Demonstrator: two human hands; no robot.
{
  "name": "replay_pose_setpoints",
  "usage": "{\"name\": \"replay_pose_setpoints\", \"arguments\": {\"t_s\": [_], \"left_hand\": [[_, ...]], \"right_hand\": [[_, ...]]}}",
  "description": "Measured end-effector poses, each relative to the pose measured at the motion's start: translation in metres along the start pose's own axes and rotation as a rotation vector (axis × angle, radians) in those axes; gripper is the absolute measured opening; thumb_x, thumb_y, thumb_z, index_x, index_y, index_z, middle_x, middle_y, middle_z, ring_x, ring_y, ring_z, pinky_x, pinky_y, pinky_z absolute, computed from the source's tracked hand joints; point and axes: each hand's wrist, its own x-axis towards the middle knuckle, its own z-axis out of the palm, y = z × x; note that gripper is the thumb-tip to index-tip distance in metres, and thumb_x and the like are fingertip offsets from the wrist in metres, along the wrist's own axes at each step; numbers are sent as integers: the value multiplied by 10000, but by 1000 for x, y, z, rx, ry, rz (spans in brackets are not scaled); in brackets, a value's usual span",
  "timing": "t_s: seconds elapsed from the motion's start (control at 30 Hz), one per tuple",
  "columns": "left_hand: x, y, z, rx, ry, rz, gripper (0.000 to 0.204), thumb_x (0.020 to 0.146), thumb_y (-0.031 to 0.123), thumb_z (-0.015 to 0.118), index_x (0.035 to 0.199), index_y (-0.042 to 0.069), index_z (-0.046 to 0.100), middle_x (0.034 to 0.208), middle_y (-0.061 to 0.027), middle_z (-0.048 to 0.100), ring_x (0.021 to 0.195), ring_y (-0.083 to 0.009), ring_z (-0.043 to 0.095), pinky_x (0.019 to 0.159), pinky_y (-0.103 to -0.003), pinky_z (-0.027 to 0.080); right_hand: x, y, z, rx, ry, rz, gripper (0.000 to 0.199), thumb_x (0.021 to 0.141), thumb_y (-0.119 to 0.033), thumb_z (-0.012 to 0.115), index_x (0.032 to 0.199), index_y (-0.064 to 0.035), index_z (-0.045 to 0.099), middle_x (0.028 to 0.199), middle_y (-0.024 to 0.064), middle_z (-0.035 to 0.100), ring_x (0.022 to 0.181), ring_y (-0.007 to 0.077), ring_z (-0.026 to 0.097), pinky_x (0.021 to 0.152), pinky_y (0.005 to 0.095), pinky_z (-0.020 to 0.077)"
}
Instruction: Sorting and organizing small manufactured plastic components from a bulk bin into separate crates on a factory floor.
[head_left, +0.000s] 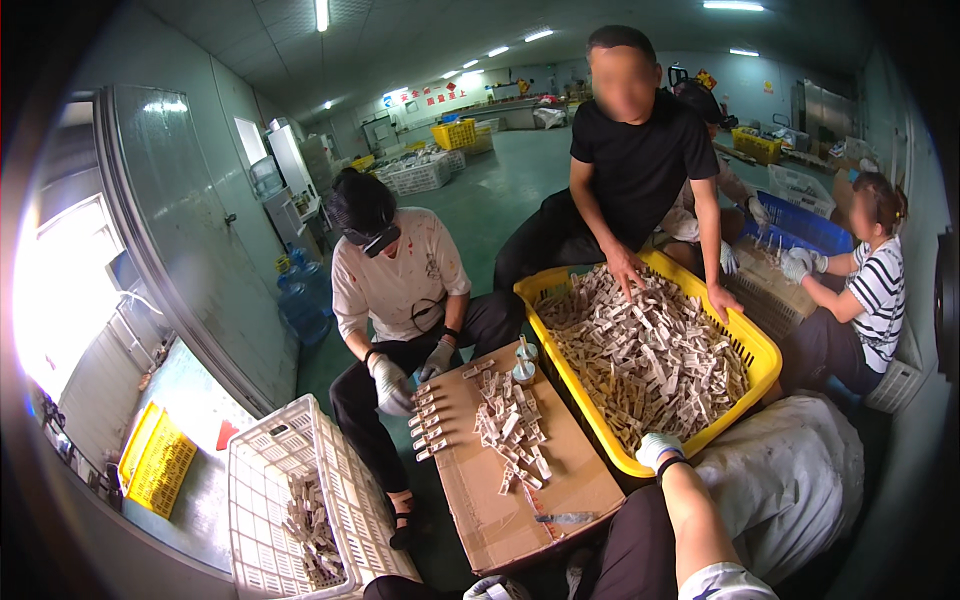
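One camera view, from the head, looks down on a yellow crate (745,335) heaped with small pale, tag-like strips (650,350) — flat, oblong, beige and white, lying every which way. The person's right hand (655,448), in a light glove with a dark band at the wrist, rests at the crate's near rim, fingers bent over the edge towards the heap; whether it grips any strip cannot be told. The left hand is out of sight.

Just left of the crate lies a flattened cardboard sheet (480,490) carrying a smaller pile of the same strips (512,425) and a neat row (428,425) along its far-left edge, where a seated person's gloved hands (395,385) work. A knife (565,518) lies near the sheet's near corner — bare cardboard surrounds it. Another person leans both bare hands (625,270) into the crate's far side. A white crate (290,490) stands to the left, well apart, with green floor open behind the group.
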Motion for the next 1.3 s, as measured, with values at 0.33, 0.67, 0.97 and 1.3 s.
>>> {"name": "replay_pose_setpoints", "arguments": {"t_s": [0.33,0.67,0.97,1.3], "left_hand": [[5,-11,-7,-56,-21,-5,210,928,55,484,1059,-18,631,890,-108,673,791,-222,639,748,-303,529],[2,-8,-3,-44,15,51,230,937,74,449,1031,-13,640,891,-109,677,794,-230,648,744,-312,533],[4,-11,-3,-74,32,23,220,939,63,454,1033,-21,634,869,-123,670,757,-237,646,710,-310,535],[7,-12,-2,-23,8,25,234,926,37,436,1000,-26,650,873,-114,672,796,-248,640,741,-317,530]], "right_hand": [[2,0,5,-13,25,22,375,828,-309,534,1116,-123,686,1200,89,646,1114,266,621,911,389,493],[3,-2,2,-24,-3,12,380,825,-315,537,1116,-121,686,1208,93,641,1121,262,618,912,387,493],[11,2,8,-35,-2,15,386,832,-315,533,1138,-131,679,1226,81,635,1134,263,609,924,384,486],[16,5,13,-14,24,12,390,826,-315,528,1132,-128,680,1215,88,639,1131,254,613,921,384,487]]}}
